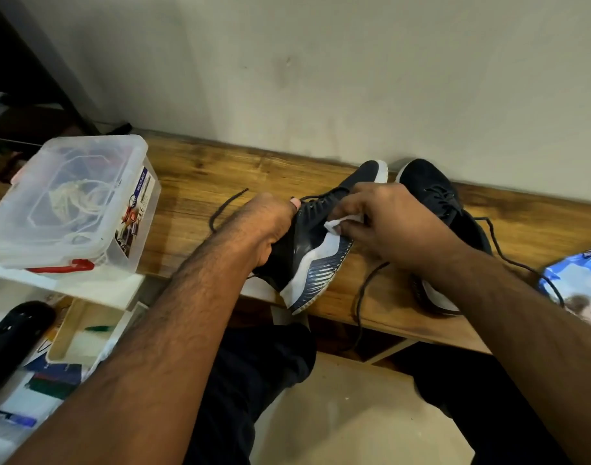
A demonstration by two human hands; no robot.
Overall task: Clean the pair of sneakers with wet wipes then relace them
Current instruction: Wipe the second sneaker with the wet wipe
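Two sneakers, one wipe

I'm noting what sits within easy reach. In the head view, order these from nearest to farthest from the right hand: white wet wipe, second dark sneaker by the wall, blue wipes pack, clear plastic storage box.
From the right hand:
1. White wet wipe, pinched in its fingers.
2. Second dark sneaker, just behind it.
3. Blue wipes pack, far right edge.
4. Clear plastic storage box, far left.

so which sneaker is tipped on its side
The sneaker gripped by the left hand, its patterned sole facing up. The other sneaker, by the wall, sits upright.
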